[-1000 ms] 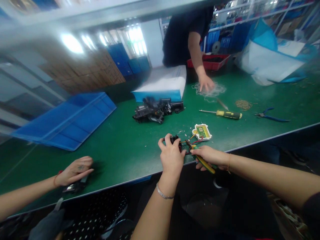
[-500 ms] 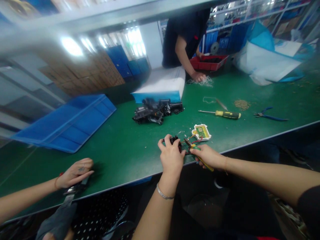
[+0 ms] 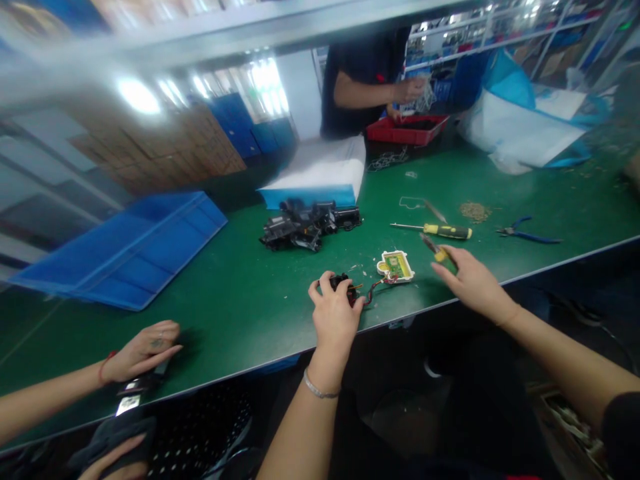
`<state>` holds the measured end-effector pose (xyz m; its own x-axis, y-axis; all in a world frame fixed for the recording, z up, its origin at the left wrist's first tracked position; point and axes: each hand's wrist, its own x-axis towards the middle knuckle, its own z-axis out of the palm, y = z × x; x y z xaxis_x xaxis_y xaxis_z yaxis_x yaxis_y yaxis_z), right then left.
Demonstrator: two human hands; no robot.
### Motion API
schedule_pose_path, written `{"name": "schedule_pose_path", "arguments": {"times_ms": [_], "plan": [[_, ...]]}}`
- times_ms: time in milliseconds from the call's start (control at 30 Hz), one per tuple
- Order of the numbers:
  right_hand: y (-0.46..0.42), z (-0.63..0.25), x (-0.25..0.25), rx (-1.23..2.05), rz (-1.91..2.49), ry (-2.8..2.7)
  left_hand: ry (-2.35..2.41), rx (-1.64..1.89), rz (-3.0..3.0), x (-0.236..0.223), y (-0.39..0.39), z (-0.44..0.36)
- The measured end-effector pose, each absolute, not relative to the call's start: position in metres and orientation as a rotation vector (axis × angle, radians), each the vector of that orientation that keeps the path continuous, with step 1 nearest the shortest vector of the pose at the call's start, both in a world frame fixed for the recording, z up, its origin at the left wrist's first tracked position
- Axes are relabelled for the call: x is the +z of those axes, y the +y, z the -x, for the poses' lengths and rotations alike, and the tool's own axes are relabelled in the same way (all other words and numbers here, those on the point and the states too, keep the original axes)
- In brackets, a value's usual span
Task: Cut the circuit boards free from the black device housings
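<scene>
Steadying the black part (image 3: pixel 339 279) on the tabletop (image 3: pixel 240 300), the left hand (image 3: pixel 334 317) was curled over it, with wires (image 3: pixel 371 292) running toward the white case (image 3: pixel 396 267) just beside. The right hand (image 3: pixel 473 280) gripped pliers (image 3: pixel 444 258), apart from part and case, near the screwdriver (image 3: pixel 447 231). Step in hand looked like holding the part, pliers off the wires; any next move called for a firm left hold and no tug on wires.

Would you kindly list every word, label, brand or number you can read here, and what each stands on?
No text can be read anywhere.
Green circuit board in its white housing: too small.
Yellow-and-black screwdriver: no legible marking.
White-and-blue sack: too blurred.
</scene>
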<state>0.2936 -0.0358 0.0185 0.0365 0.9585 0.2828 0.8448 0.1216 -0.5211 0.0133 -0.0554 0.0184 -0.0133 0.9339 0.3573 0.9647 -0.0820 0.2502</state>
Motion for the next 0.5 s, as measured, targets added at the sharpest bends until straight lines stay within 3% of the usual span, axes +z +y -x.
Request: {"name": "schedule_pose_path", "arguments": {"times_ms": [133, 300, 400, 500], "plan": [[-0.013, -0.357, -0.016, -0.305, 2.019, -1.963, -2.084, -0.665, 2.166, 0.02, -0.057, -0.013], [-0.014, -0.361, -0.018, -0.452, 1.915, -1.952, -2.078, -0.712, 2.196, 0.019, -0.057, -0.012], [-0.027, -0.313, 0.01, -0.17, 1.618, -1.96, -2.052, -0.836, 2.226, 0.018, -0.055, -0.01], [-0.043, -0.247, 0.033, 0.408, 1.258, -2.046, -2.022, -0.993, 2.32, 0.015, -0.052, -0.004]]}}
